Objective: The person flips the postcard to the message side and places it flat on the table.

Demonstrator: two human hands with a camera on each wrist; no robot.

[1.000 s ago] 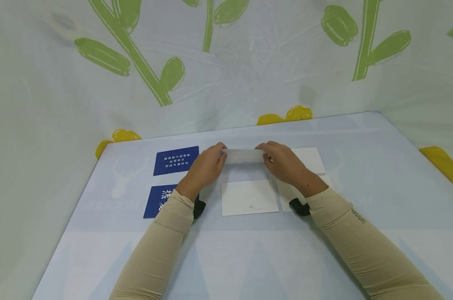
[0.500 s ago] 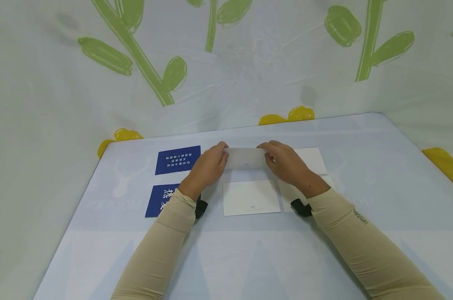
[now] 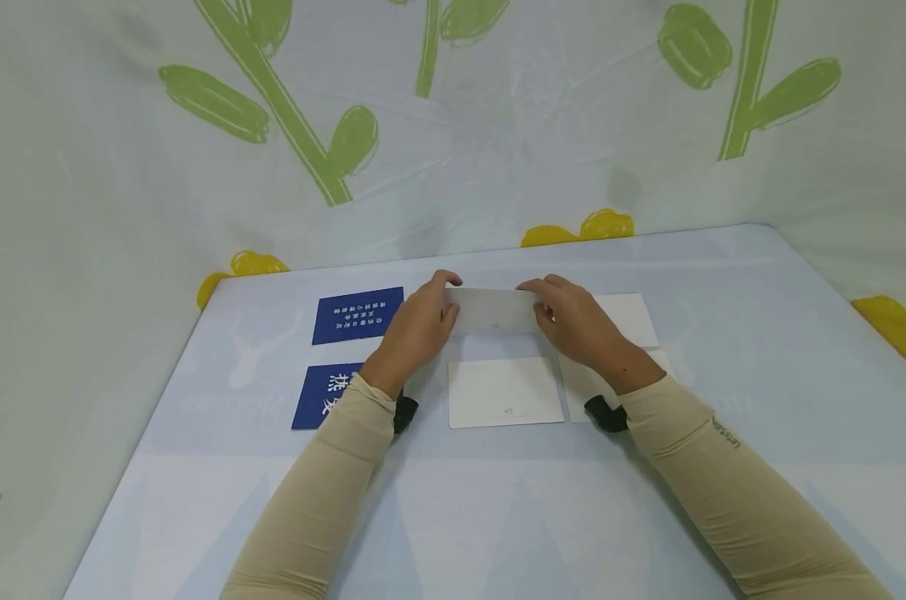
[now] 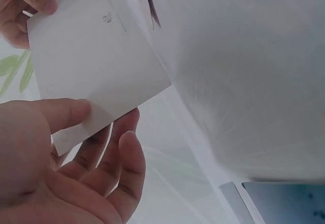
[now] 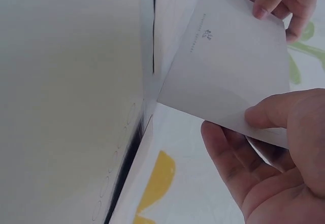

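Note:
A white postcard (image 3: 495,311) with a small printed mark is stretched between both hands, tilted above the table's far half. My left hand (image 3: 417,329) pinches its left edge, thumb on the printed face and fingers behind. On the opposite edge, my right hand (image 3: 578,325) pinches it the same way. Both wrist views show the postcard's pale face, and its lower edge seems near or touching the table. Just in front of it lies another white postcard (image 3: 505,393), flat. The held card's far face is hidden.
Two blue postcards with white characters lie at the left, one farther back (image 3: 355,317) and one nearer (image 3: 320,398), partly behind the left arm. At the right are two more white cards, a back one (image 3: 631,319) and a front one (image 3: 582,387) partly covered. A patterned cloth wall (image 3: 498,167) stands behind.
The held postcard has tilted so more of its printed face shows in the head view. Both hands sit slightly higher, still pinching it; the cards on the table stay put.

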